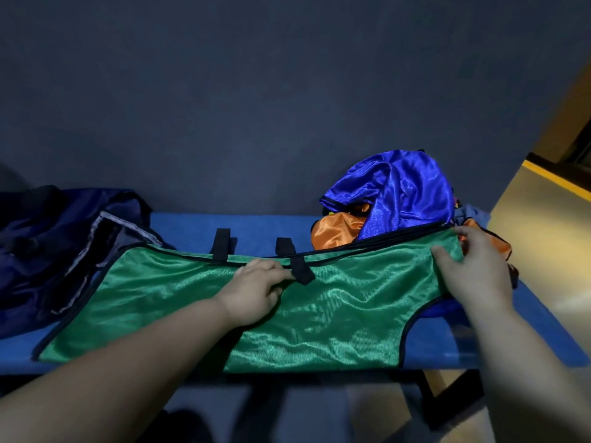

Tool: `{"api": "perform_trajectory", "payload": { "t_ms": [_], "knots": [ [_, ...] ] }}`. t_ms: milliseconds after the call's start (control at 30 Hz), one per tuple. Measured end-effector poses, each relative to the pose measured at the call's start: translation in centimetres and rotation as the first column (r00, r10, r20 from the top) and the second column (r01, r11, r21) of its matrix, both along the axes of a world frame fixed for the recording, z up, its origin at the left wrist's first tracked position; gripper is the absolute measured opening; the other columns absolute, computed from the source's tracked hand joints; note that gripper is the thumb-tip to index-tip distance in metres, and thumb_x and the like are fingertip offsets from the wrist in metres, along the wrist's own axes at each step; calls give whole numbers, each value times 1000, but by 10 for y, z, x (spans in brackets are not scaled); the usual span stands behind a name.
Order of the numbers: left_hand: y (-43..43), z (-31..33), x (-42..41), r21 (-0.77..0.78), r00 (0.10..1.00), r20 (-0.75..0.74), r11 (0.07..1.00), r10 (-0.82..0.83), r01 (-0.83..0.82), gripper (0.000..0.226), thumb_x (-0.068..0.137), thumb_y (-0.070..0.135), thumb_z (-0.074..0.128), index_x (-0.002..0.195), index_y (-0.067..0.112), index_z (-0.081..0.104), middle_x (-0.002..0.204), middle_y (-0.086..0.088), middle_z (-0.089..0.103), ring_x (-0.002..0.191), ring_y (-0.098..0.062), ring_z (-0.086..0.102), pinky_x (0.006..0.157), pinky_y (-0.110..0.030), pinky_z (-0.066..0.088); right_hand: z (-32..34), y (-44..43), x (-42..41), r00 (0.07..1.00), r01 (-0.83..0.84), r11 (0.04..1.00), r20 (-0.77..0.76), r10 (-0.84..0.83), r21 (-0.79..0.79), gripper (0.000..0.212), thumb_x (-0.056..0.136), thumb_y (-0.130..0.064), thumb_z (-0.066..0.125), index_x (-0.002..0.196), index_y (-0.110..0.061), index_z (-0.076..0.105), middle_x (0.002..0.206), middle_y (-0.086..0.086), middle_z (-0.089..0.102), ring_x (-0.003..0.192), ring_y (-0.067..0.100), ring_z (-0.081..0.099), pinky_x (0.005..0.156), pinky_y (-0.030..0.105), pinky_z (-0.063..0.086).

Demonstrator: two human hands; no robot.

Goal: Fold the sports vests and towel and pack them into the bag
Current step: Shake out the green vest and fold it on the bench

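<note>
Forearms [128,362] reach over the green vest [335,314], spread on the counter [192,227], long axis left-right. Left grip [256,287] pinches its far edge midway by a strap [302,271]; right grip [473,270] holds its right end. Bag [48,251] lies off the vest's left end, nearer the left grip.

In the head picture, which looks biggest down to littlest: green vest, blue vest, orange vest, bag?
1. green vest
2. bag, partly out of frame
3. blue vest
4. orange vest, mostly covered
</note>
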State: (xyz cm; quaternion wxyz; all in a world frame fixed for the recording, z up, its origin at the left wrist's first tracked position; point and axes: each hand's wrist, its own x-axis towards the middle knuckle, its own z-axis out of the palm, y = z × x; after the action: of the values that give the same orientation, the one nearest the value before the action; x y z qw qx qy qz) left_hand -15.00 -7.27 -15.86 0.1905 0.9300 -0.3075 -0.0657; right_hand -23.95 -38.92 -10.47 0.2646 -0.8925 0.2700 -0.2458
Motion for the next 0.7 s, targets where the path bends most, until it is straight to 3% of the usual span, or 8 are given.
{"api": "perform_trajectory", "payload": {
  "t_ms": [100,200,333,433,567,633,700],
  "knots": [
    [-3,0,1,-35,999,-25,999,21,-22,48,100,19,47,145,33,39,148,12,38,139,-13,23,113,-33,15,1,-2,-1,1000,-7,1000,-29,7,11,50,92,-37,63,136,-18,49,129,16,59,92,34,61,66,35,43],
    [-5,1,2,-16,998,-32,999,46,-46,54,101,26,47,150,36,27,157,12,27,144,-13,16,116,-32,10,3,-5,0,999,-4,1000,-45,5,21,52,91,-36,64,137,-17,50,121,18,63,61,17,50,57,34,39],
    [-10,3,4,-8,998,-17,998,57,-57,63,100,36,46,152,44,12,156,10,21,142,-18,21,115,-34,18,5,-7,0,999,-3,998,-45,6,64,53,90,-39,66,137,-19,51,128,15,61,79,28,56,65,33,41],
    [-16,3,8,82,998,21,994,66,-68,67,98,49,45,153,43,7,149,4,21,134,-22,33,110,-35,31,7,-7,0,999,-13,995,-33,16,102,53,90,-39,66,136,-17,53,127,15,61,79,28,56,66,33,41],
    [-27,5,13,165,986,129,978,106,-127,69,96,62,32,155,32,13,141,-1,29,129,-23,36,107,-35,32,11,-11,1,997,-32,989,-66,42,145,55,89,-40,67,134,-11,53,132,12,58,112,31,57,75,31,39],
    [-33,6,15,189,962,237,965,133,-180,68,96,62,26,155,28,17,139,-1,33,128,-23,33,106,-36,29,12,-13,1,995,-53,985,-78,67,164,49,89,-41,66,126,-11,57,113,10,61,97,27,59,68,31,39],
    [-39,5,16,187,935,326,960,137,-206,64,99,56,29,154,24,21,141,0,33,128,-24,30,104,-38,27,13,-15,1,993,-80,986,-78,92,149,36,91,-41,64,106,-9,59,89,11,59,76,25,54,59,34,35]
  ]
}}
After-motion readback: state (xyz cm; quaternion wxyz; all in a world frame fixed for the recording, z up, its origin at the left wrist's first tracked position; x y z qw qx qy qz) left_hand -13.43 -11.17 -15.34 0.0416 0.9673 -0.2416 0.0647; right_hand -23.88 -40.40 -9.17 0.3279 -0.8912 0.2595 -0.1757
